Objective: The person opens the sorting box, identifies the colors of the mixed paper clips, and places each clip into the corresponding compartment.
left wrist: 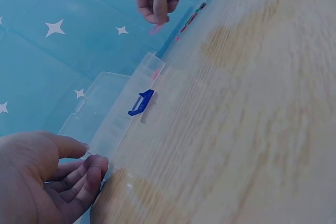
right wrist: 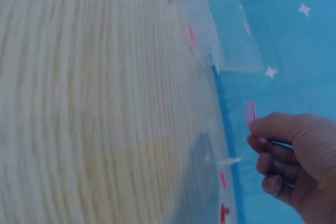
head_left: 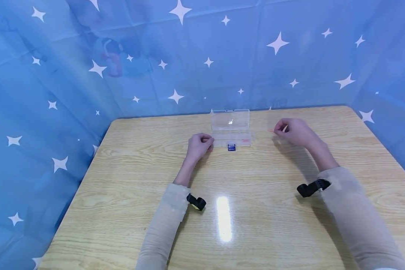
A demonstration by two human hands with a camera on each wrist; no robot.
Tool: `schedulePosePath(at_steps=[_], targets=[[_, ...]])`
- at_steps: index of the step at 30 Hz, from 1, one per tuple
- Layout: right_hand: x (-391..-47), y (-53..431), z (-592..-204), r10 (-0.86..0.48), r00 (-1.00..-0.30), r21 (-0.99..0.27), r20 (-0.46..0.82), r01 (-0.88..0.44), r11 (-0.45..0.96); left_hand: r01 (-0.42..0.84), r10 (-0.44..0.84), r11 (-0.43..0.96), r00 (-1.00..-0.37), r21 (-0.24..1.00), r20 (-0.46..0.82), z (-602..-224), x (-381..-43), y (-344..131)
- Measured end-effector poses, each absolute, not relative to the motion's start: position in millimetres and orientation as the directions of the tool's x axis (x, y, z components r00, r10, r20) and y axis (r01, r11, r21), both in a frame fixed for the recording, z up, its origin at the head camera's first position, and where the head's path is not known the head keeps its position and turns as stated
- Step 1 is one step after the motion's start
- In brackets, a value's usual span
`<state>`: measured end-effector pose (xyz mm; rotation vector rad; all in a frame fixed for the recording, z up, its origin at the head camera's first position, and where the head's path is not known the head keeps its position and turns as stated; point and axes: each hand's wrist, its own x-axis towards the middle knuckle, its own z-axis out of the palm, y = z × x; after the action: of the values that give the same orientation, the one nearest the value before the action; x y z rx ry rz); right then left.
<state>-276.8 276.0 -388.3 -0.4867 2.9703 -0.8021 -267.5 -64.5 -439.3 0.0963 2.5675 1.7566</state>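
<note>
A clear plastic compartment box [head_left: 222,143] stands on the table with its lid [head_left: 222,119] raised at the back. Thumb and fingers of my left hand [head_left: 200,146] grip its left end. On the front of the box a blue latch [head_left: 231,147] hangs down. A pink paper clip [head_left: 245,140] lies in the compartment at the front right. To the right of the box, my right hand [head_left: 295,132] pinches another pink paper clip [right wrist: 251,109] between thumb and forefinger, held above the table with its looped end sticking out.
Past the box's right end, a row of small pink, red and green clips [left wrist: 194,17] lies on the wooden table [head_left: 138,168]; in the head view the right hand hides them. A blue star-patterned curtain [head_left: 195,45] hangs along the table's back edge.
</note>
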Motion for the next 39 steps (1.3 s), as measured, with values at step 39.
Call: schedulePosePath(at_steps=[39], targets=[[-283.1,199.1,-395.6,-0.450,-0.891,-0.469,0.058,-0.422,0.776,0.050,0.066,0.340,-0.997,0.939,0.029,-436.8,-265.2,-64.6]])
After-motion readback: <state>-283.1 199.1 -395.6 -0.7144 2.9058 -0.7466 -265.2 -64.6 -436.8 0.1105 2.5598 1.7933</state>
